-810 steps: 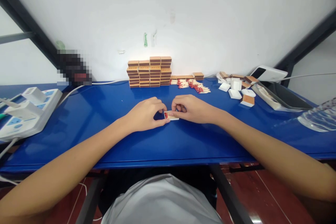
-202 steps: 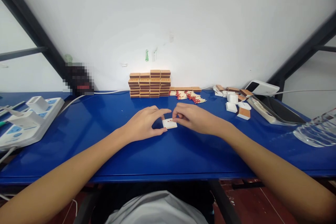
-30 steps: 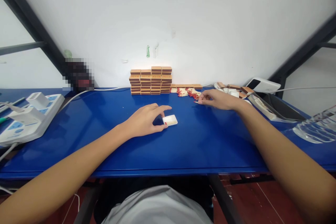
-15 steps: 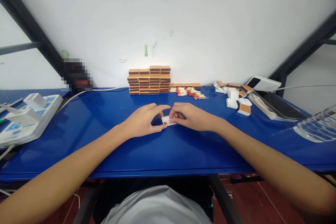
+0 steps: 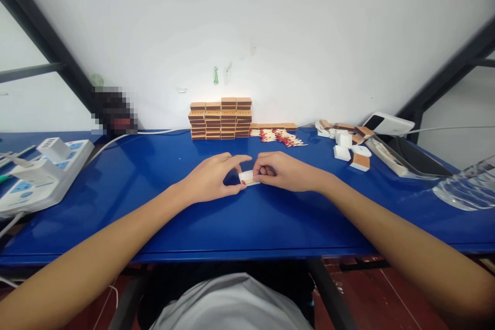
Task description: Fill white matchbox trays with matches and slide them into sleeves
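Note:
A small white matchbox tray [image 5: 248, 178] with red-tipped matches in it lies on the blue table [image 5: 154, 206] in front of me. My left hand [image 5: 212, 177] pinches its left end between thumb and forefinger. My right hand [image 5: 284, 170] is curled over its right end with fingertips pinched together on the tray; what they pinch is too small to make out. A heap of loose red-tipped matches [image 5: 281, 136] lies further back, right of a stack of brown matchboxes [image 5: 220, 118] against the wall.
White trays and brown sleeves [image 5: 346, 143] lie scattered at the right, beside a white device [image 5: 390, 124], a dark flat tray [image 5: 410, 155] and clear plastic [image 5: 464, 191]. A white power strip [image 5: 34, 175] with cables sits at the left edge.
One second ago my right hand was back at the loose matches; it came back to the tray and now rests curled over its right end. The left hand kept its hold.

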